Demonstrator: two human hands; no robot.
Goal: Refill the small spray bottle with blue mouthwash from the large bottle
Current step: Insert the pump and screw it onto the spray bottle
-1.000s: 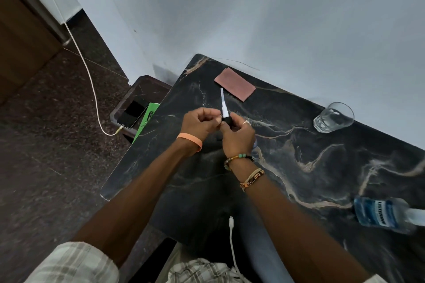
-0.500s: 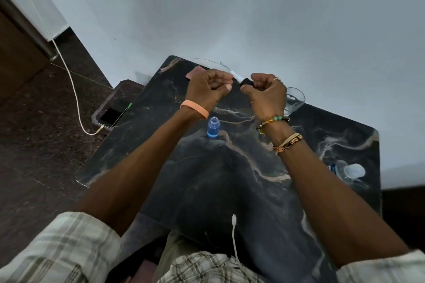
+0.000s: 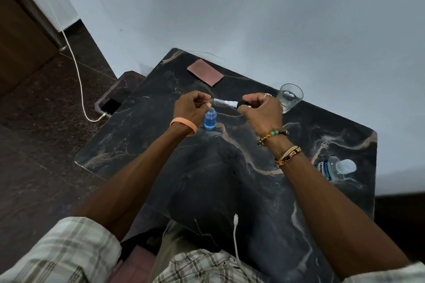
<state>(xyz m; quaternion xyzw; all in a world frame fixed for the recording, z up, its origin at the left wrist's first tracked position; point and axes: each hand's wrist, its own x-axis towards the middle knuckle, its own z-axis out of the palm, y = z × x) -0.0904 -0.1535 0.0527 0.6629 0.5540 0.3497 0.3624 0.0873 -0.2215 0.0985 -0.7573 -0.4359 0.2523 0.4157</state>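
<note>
The small spray bottle (image 3: 210, 120), holding blue liquid and with its neck uncovered, stands upright on the dark marble table (image 3: 230, 179). Above it I hold the spray pump head (image 3: 226, 102) lying sideways in the air. My right hand (image 3: 262, 110) grips its black top, and my left hand (image 3: 192, 108) pinches the thin end of its white tube. The large mouthwash bottle (image 3: 331, 169) with a white cap stands at the table's right edge, apart from both hands.
A clear drinking glass (image 3: 290, 96) stands just beyond my right hand. A reddish flat pad (image 3: 205, 71) lies at the table's far corner. A phone (image 3: 111, 106) on a white cable rests on a low stand to the left. The wall runs behind the table.
Both hands lifted the pump head out and off the small bottle, then turned it sideways between them. The small bottle now stands uncovered on the table.
</note>
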